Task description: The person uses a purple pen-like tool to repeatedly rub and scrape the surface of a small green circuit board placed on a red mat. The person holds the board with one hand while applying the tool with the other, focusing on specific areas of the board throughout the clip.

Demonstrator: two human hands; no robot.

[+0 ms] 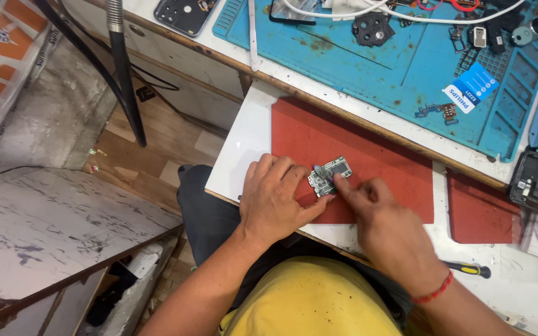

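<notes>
From the head camera, a small circuit board [329, 175] lies on the red mat [368, 149], its long axis running from near-left to far-right. The left hand [275, 199] steadies its left end with loosely curled fingers, while the right hand [375, 214] presses a fingertip on its near edge.

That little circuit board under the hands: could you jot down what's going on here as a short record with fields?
Thing in hand: small circuit board, lying on a red mat
Left hand: rests on the mat, fingers at the board's left edge
Right hand: fingertip pressed on the board; red thread on the wrist
Surface: white pull-out shelf
Nearby: yellow-handled screwdriver by the right forearm
Behind: blue work mat with phone parts
</notes>
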